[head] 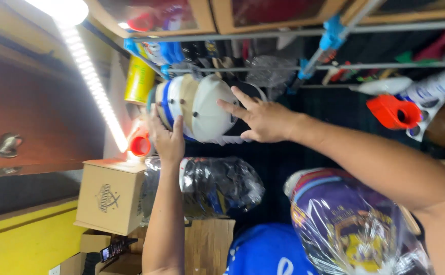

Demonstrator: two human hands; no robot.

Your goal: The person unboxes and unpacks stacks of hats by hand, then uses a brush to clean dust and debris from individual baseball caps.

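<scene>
A nested stack of caps (204,109), with a white one outermost and tan and blue ones behind it, sits sideways in front of a wire rack. My left hand (167,140) reaches up from below, and its fingers curl around the stack's near edge. From the right, my right hand (263,121) lies flat on the white cap's crown with its fingers spread apart.
A cardboard box (110,196) stands beside a clear bag of dark caps (222,186). A purple cap in plastic wrap (350,226) and a blue cap (268,252) are near me. There is also an LED strip (94,84), a yellow can (138,80), an orange nozzle (395,112) and metal rack bars (304,31).
</scene>
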